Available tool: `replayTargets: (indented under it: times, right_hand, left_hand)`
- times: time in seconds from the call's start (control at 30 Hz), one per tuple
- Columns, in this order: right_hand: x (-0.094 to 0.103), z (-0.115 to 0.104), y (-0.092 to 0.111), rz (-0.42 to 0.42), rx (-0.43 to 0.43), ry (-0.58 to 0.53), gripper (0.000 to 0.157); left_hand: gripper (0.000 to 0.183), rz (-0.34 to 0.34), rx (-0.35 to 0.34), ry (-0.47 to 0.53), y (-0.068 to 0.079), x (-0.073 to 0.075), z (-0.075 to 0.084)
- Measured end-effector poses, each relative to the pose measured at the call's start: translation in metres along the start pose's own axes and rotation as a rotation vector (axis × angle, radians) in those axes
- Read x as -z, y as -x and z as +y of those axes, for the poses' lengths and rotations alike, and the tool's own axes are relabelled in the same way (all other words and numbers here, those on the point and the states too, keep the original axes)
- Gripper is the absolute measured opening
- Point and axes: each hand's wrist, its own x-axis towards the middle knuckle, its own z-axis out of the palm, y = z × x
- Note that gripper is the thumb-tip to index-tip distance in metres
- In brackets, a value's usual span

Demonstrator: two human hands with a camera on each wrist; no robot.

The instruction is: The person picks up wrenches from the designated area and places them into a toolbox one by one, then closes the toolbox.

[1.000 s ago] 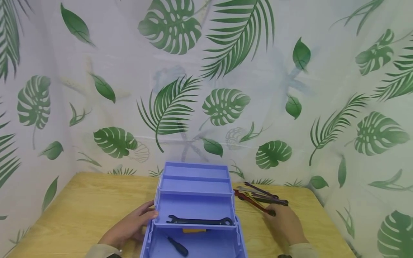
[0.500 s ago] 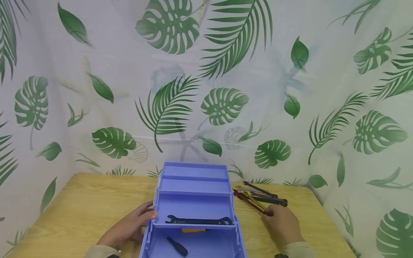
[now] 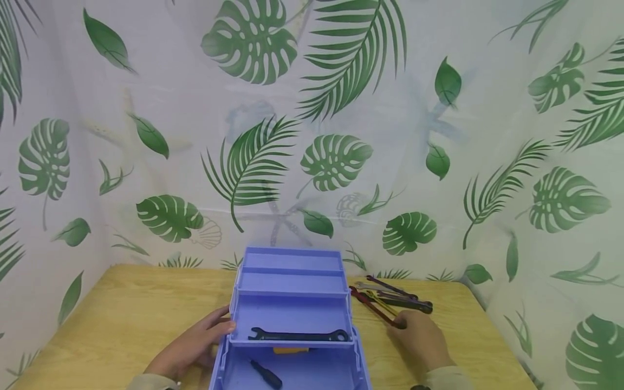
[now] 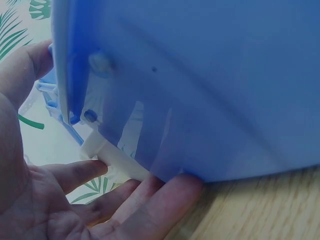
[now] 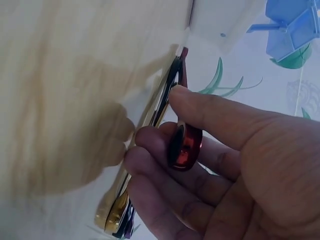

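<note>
Right grip (image 3: 421,338): it's closed in, thumb and curled fingers pinching the near end of a red wrench (image 3: 372,307)!
Red wrench: on the right of the blue toolbox (image 3: 319,371), slanting back toward its side; the held ring end is up off the bench (image 3: 97,319), and whether the far end touches wood I cannot tell.
Wrench cluster: right there beside it, a yellow wrench (image 3: 385,305), a thick black wrench (image 3: 414,306) and a silver wrench (image 3: 363,285), with a dark purple wrench (image 3: 392,285) lying nearest the bench's far edge, over toward the far right corner.
Left grip (image 3: 197,341): across at the toolbox's left side, spread wide, thumb on the front left corner of the raised tray (image 3: 294,309), fingertips touching the side.
Raised tray: another black wrench, the tray wrench (image 3: 299,335), lies lengthwise along its front edge.
Toolbox floor: a dark screwdriver (image 3: 265,374) sits at a slant, handle toward the near edge, and an orange item (image 3: 291,350) peeks out beneath the tray, mostly hidden.
Behind the far edge: a white leaf-print backdrop (image 3: 419,32).
</note>
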Motion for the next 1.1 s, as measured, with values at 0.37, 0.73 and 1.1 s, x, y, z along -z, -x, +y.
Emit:
replayTargets:
  times: [0.37,0.73,1.1]
  right_hand:
    - [0.001,-0.008,0.003,-0.01,0.009,0.01,0.013]
    - [-0.001,-0.01,0.0,0.063,0.035,-0.003,0.015]
    - [0.003,-0.012,0.002,0.285,0.101,-0.023,0.02]
  left_hand:
    - [0.08,-0.012,0.0,-0.008,0.002,-0.001,0.003]
    - [0.081,-0.007,0.001,-0.009,0.001,0.001,0.001]
    - [0.082,-0.005,-0.002,-0.007,-0.001,0.002,-0.001]
